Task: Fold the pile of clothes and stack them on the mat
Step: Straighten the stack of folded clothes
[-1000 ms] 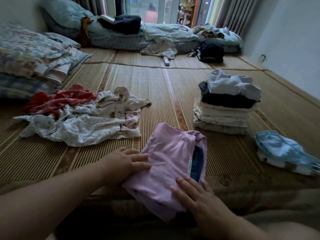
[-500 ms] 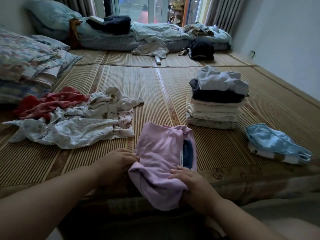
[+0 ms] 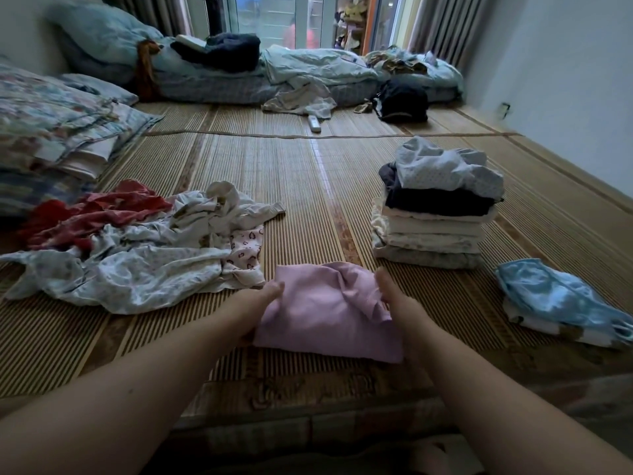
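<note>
- The left hand (image 3: 255, 311) gripped the left edge of the folded pink garment (image 3: 322, 313). Its thumb lay on top and its other fingers were hidden under the cloth.
- The right hand (image 3: 402, 308) held the right edge the same way, thumb up by the bunched far corner, and its fingers were hidden as well.
- The pink garment sat between the two hands at the lower centre of the frame, a compact packet low over the near part of the mat (image 3: 291, 173). Whether it rested on the mat or hung just clear of it could not be told.
- Right of centre stood the stack of folded clothes (image 3: 431, 231): several pale pieces, a dark one, and a looser pale piece on top. It was near the pink garment but apart from it.
- At the right edge a light blue folded piece (image 3: 555, 296) lay on another pale one, separate from the stack.
- At the left the unfolded pile (image 3: 137, 265) sprawled on the mat, white printed pieces with a red garment (image 3: 92, 210) at its far side.
- By the look of it the task was past halfway. The pink garment seemed ready for the stack, while the handful of pieces in the pile were yet to be folded.
- Across the top of the frame lay bedding (image 3: 308, 66), a black bag (image 3: 402, 101) and a remote (image 3: 314, 123).
</note>
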Demonstrator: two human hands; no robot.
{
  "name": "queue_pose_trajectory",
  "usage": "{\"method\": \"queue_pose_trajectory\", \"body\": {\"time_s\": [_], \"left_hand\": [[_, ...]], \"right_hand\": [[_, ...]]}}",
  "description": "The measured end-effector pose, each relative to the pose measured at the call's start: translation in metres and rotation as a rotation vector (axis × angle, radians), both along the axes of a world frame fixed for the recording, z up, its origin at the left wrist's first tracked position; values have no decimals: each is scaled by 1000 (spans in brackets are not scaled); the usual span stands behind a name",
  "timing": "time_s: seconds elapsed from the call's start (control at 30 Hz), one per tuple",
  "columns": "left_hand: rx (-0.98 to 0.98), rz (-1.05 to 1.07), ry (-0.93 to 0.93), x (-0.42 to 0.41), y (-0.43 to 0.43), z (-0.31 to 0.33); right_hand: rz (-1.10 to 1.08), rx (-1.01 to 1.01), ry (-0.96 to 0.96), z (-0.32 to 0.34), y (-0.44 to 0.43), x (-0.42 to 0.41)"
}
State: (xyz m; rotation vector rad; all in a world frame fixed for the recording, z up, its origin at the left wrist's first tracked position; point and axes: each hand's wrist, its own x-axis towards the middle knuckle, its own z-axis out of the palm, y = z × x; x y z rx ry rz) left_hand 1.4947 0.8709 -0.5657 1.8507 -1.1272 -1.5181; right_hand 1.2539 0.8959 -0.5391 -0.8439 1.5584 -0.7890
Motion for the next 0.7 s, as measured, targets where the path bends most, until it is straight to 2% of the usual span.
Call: {"method": "queue_pose_trajectory", "body": {"time_s": [0.1,0.2,0.27,0.33,0.37,0.47,0.5,0.53,0.57,0.6,0.63,0.67,0.7], "left_hand": [[-33,-83,-119,1,3,0],[-14,-43,-93,-1,3,1],[-17,-46,-123,-4,1,3],[-70,-113,-242,-5,0,4],[-101,-145,-300,-7,2,6],[-130,-171,-318,-5,3,7],[-128,-159,-310,-5,5,8],[-134,-167,-318,-5,4,8],[-128,-168,-327,-5,4,7],[-122,-159,-342,-6,4,6],[-107,-142,-339,-6,4,5],[-93,-133,-333,-6,2,5],[-73,-120,-335,-6,1,4]], "right_hand": [[63,-15,211,-12,3,-2],[70,-155,325,-7,5,3],[231,-307,596,1,5,10],[359,-477,907,3,2,18],[327,-486,966,0,-8,16],[-51,-396,828,-1,-42,6],[-134,-475,862,-2,-45,5],[-145,-644,952,-2,-45,6],[-75,-852,1053,1,-41,11],[100,-1005,1154,0,-36,19],[350,-1074,1200,-4,-30,29],[568,-994,1203,-8,-25,35],[687,-771,1174,-14,-23,37]]}}
